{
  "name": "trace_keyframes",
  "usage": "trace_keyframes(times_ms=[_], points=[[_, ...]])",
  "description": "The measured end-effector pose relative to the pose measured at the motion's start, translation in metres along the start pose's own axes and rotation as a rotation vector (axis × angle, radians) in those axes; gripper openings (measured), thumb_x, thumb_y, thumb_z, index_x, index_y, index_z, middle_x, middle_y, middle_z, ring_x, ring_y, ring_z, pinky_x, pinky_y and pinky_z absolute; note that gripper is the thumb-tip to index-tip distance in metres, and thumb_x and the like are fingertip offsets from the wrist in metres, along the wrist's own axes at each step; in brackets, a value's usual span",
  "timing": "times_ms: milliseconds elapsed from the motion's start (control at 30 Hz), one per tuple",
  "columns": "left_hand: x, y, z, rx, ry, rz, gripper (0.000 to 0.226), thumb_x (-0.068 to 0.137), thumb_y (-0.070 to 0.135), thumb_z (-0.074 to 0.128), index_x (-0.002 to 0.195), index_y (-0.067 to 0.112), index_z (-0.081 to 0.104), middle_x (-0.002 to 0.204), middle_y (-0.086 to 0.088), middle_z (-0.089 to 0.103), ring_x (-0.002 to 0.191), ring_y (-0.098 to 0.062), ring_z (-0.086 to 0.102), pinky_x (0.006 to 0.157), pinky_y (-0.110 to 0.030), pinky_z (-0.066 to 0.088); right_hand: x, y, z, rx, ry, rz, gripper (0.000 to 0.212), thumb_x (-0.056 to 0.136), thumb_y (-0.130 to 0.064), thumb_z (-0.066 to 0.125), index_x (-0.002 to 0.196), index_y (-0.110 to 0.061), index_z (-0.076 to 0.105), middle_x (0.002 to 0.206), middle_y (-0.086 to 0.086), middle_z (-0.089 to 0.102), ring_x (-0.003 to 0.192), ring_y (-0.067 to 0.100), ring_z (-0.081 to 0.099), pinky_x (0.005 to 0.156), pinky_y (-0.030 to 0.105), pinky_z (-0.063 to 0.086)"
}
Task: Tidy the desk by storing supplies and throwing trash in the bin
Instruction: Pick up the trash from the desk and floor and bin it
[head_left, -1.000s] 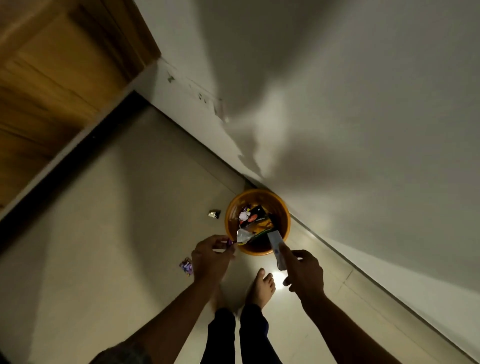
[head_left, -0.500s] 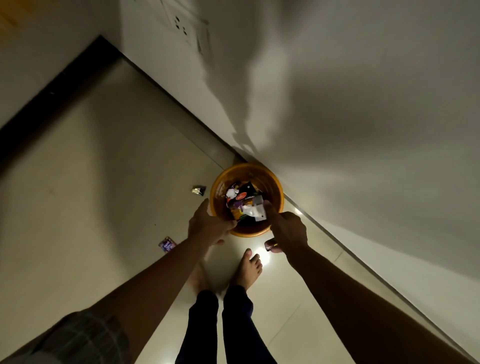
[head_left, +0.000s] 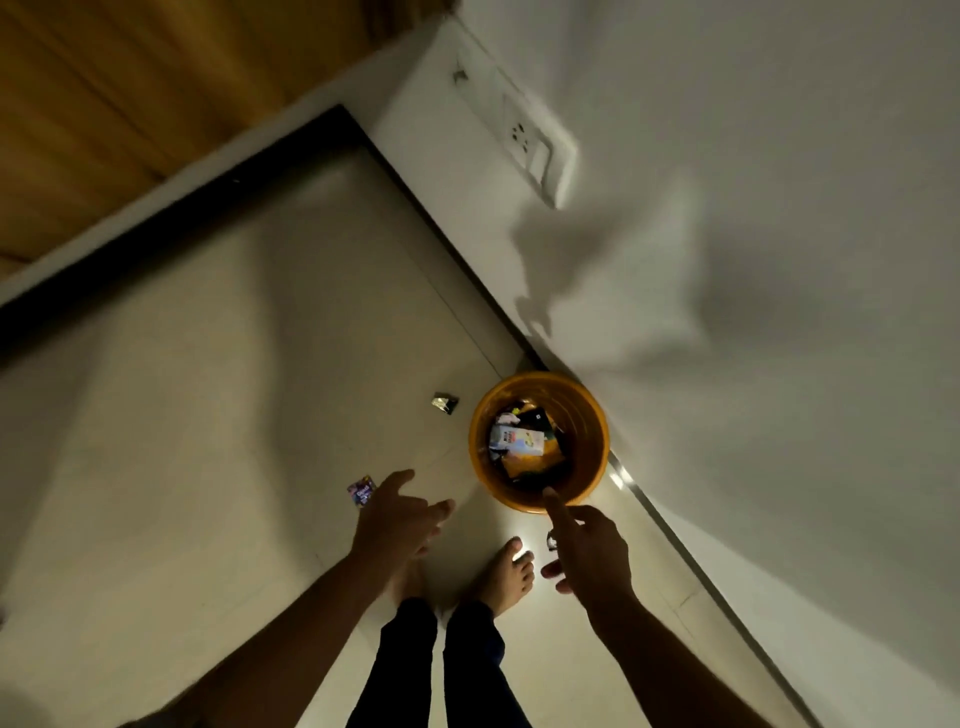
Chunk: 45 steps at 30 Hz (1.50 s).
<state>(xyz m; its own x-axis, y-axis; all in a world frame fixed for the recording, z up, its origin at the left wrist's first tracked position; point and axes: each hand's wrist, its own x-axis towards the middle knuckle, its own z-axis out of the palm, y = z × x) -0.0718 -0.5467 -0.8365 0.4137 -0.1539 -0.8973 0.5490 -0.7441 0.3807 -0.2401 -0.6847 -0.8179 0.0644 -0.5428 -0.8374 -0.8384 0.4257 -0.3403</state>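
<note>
The round orange plastic bin (head_left: 540, 441) stands on the floor against the wall, holding crumpled wrappers (head_left: 519, 441). Left hand (head_left: 397, 519) and right hand (head_left: 589, 553) hover beside it, fingers loose and empty.

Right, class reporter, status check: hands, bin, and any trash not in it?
Left hand open, right hand open, both empty. Orange bin holds wrappers. Two scraps on floor outside it: silver wrapper, purple wrapper.

Orange bin (head_left: 584, 415) — purple wrapper (head_left: 361, 490)
</note>
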Motion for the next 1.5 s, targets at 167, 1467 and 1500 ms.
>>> trace_keyframes(times_ms=[167,1467,1500], points=[[-0.072,-0.013,-0.055,-0.147,0.089,-0.015,0.053,0.084,0.021,0.083,0.131,0.024,0.059,0.094,-0.001,0.078,0.075,-0.017,0.075,0.058,-0.027,0.058,-0.079,-0.041,0.004,-0.139,-0.083,-0.130,0.045,0.092,-0.061,0.056,0.111,-0.021,0.064,0.070,-0.005,0.070,0.057,0.020,0.072,0.061,0.037,0.061],[-0.429,-0.479,-0.373,-0.724,0.796,-0.194,0.043,0.083,0.064,0.066,0.102,0.026,0.072,0.073,0.004,0.077,0.065,-0.007,0.074,0.075,-0.032,0.062,-0.613,0.016,0.386,-1.167,-0.738,-0.936,0.059,0.090,-0.066,0.056,0.091,-0.008,0.068,0.084,0.005,0.072,0.053,0.020,0.069,0.047,0.025,0.049],[-0.424,-0.489,-0.370,-0.748,0.778,-0.203,0.042,0.082,0.064,0.067,0.101,0.026,0.073,0.072,0.003,0.077,0.066,-0.008,0.074,0.076,-0.034,0.062,-0.613,0.023,0.391,-1.191,-0.733,-0.936,0.059,0.090,-0.065,0.057,0.091,-0.008,0.068,0.082,0.006,0.072,0.052,0.019,0.069,0.047,0.025,0.050]])
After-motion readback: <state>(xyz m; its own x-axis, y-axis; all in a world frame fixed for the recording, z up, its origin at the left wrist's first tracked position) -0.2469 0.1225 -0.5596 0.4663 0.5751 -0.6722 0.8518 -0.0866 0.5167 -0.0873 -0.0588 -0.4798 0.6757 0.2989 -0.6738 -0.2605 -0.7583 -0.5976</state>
